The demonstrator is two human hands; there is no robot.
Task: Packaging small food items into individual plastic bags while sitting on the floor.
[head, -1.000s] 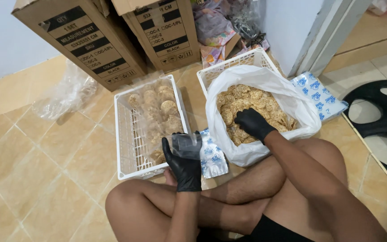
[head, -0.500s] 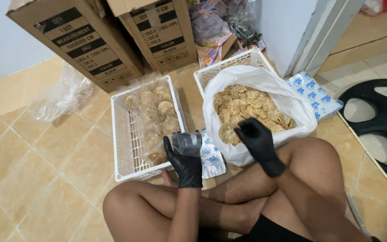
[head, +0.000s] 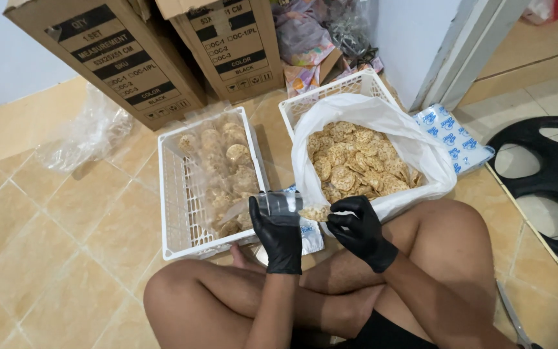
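Two white plastic baskets (head: pixel 174 194) on the floor, side by side. One white plastic bag (head: pixel 382 123) lining the right basket, crackers (head: pixel 356 158) inside too many to count. Bagged crackers (head: pixel 227 165) in the left basket, number unclear. Two cardboard boxes (head: pixel 117 58) behind. Two gloved hands: left hand (head: pixel 280 236), right hand (head: pixel 360 229). One clear packet (head: pixel 279 203), one cracker (head: pixel 314 212) between them. One black weight plate (head: pixel 550 174). One pair of scissors (head: pixel 515 320).

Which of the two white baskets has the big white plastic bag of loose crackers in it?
The basket on the right, by the wall corner. Its white bag lies open, full of loose crackers. The left basket holds crackers in clear packets instead.
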